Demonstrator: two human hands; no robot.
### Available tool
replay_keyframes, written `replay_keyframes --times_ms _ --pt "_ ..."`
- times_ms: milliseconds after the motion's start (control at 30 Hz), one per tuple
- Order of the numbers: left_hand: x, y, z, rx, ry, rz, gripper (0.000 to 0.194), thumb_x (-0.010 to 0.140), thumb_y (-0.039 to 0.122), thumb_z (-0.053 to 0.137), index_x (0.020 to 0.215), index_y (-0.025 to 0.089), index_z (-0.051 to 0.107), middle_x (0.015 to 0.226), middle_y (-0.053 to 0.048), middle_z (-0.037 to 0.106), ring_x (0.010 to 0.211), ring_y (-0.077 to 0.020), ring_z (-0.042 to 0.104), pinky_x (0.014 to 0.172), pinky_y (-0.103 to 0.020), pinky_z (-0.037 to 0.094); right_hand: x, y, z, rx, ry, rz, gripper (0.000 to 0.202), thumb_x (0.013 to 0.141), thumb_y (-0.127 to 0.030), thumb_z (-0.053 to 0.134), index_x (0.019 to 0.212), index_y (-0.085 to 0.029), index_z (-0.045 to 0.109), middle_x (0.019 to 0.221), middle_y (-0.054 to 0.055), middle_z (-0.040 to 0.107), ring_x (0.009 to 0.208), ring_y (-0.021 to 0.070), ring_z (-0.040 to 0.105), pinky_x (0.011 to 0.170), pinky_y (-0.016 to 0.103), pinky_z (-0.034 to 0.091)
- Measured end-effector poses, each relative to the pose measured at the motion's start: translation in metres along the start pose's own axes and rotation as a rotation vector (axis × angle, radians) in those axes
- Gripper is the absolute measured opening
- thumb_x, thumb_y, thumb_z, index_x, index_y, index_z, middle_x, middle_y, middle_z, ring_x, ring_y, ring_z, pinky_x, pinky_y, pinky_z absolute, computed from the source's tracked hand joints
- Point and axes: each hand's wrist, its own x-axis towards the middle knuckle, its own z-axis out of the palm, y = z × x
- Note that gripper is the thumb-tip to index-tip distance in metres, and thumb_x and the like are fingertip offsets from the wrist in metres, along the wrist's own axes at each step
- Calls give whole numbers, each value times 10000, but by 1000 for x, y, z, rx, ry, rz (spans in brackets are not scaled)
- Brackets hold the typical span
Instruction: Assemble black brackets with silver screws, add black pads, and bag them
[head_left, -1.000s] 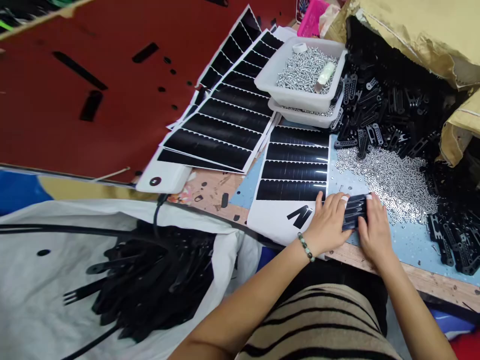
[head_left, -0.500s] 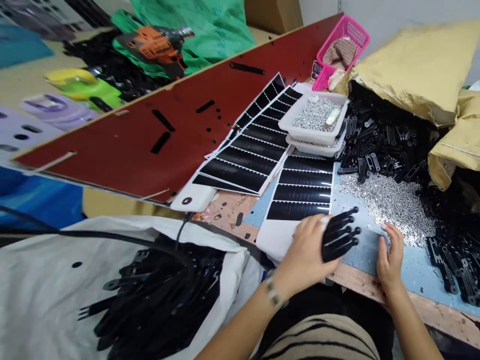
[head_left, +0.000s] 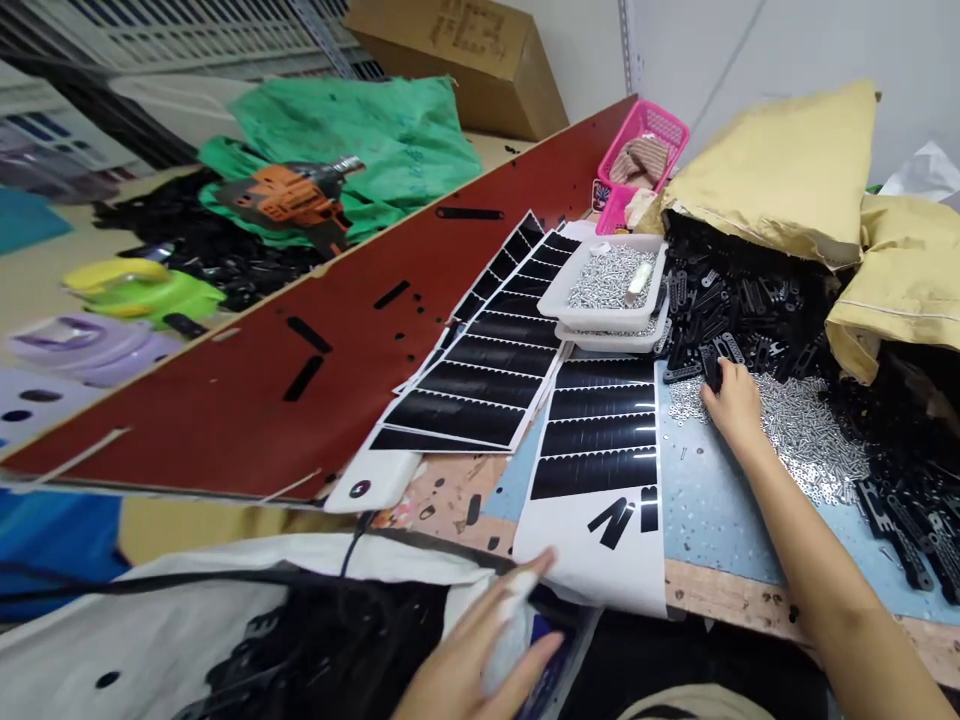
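My right hand [head_left: 737,405] reaches to the near edge of a pile of black plastic parts [head_left: 697,310], its fingers closed on a small flat black part [head_left: 711,368]. Just below that hand lies a heap of small silver screws [head_left: 806,430]. Low in the view, my left hand [head_left: 469,645] is slightly blurred, with thumb and fingers apart and no black part in it. Something whitish shows along its fingers; I cannot tell what. It is beside the white sheet [head_left: 592,570] with black sticker strips [head_left: 596,435] and a few loose black pieces [head_left: 616,525].
Two stacked white trays [head_left: 551,300] of screws stand on the sheets. Behind are a pink basket [head_left: 679,135] and yellow sacks [head_left: 780,180]. A red board [head_left: 225,390] slants along the left, with an orange power tool [head_left: 281,195] beyond it. A white bag [head_left: 172,620] of black parts hangs below.
The bundle of black parts has left my left hand, which moved down and left towards the bag. My right hand has moved forward to the pile and taken hold of a part.
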Motion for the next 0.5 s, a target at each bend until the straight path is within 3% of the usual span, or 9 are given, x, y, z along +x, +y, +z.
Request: replay_keyframes --times_ms 67,167,267,333,367,400,500 --pt "37 36 25 -180 -116 21 432 859 394 531 1288 346 529 1283 -41 584 1134 -280 583 991 -440 485 0 2 -3 108 17 28 375 796 -235 490 1139 -104 561 1043 150 610 957 245 566 872 415 444" --pt "92 73 66 -556 -117 36 503 898 411 480 1380 277 425 1380 -87 493 1225 -260 516 980 -409 488 -29 2 -23 369 27 103 314 808 -252 471 1082 -141 577 941 87 655 799 186 608 773 344 495" --pt "133 91 105 -856 -138 -59 522 903 487 452 1356 227 436 1422 -110 441 1294 -256 443 1020 -406 440 -75 -5 -47 515 -144 -3 264 829 -246 465 1053 -179 588 919 44 675 779 155 632 741 296 513" --pt "148 93 123 -952 -168 -108 466 883 534 471 1179 189 573 1358 -118 511 1273 -262 461 1031 -409 419 -93 -1 -63 480 -332 -114 244 843 -260 499 1058 -209 602 933 23 686 790 143 641 740 275 516" --pt "152 92 128 -968 -164 -129 433 868 544 493 1065 179 620 1324 -115 541 1250 -265 479 1026 -407 417 -96 9 -73 429 -362 -133 234 853 -282 512 1054 -217 612 942 23 691 793 143 645 739 273 518" --pt "155 89 130 -971 -140 -159 402 856 541 518 967 174 641 1300 -108 559 1225 -265 496 1015 -401 422 -93 24 -83 351 -310 -112 224 866 -306 507 1033 -216 626 944 33 695 797 149 648 746 283 518" --pt "161 75 128 -1017 -17 -352 285 846 450 576 877 176 647 1244 -79 584 1139 -227 539 929 -340 474 -60 93 -120 37 163 121 297 894 -315 430 1015 -144 640 1016 129 681 956 226 628 875 392 483"
